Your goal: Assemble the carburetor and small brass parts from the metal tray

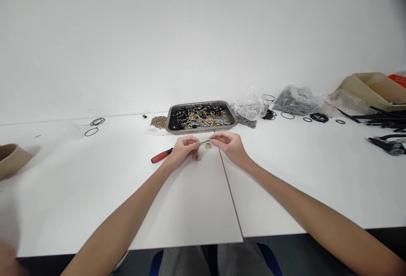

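Note:
My left hand (185, 149) and my right hand (229, 145) meet over the white table (79, 191), just in front of a metal tray (171, 117). Between their fingertips they pinch a thin brass-coloured bolt (204, 141), held level, one hand at each end. A small brass nut (208, 146) lies on the table right under the bolt. The tray holds several brass bolts and black rings. A screwdriver with a red handle (161, 156) lies just left of my left hand.
A heap of small brass nuts (158, 121) sits left of the tray. Black O-rings (95, 126) lie at back left. Clear bags of parts (250, 109) and black parts (388, 140) crowd the right. A beige container (11, 159) is at far left.

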Demonstrator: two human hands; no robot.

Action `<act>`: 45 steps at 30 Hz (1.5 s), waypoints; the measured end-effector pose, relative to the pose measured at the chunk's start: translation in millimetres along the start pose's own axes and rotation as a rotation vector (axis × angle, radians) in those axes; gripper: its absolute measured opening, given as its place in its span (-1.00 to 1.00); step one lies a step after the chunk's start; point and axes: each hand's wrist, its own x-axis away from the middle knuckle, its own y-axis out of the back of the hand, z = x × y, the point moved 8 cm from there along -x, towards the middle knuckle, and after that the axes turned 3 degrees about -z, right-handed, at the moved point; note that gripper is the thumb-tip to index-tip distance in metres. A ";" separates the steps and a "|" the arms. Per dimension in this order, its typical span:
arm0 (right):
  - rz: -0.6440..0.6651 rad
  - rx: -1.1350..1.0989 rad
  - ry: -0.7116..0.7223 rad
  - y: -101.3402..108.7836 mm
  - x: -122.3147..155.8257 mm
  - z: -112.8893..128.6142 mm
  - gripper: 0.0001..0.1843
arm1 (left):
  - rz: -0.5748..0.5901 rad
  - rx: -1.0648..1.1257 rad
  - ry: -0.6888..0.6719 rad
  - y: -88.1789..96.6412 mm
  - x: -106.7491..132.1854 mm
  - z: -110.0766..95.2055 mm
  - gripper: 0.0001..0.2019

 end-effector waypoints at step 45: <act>0.108 0.981 0.053 21.4 -192.3 -60.8 -0.62 | 0.055 -0.034 0.050 3.2 -2.0 8.5 -0.80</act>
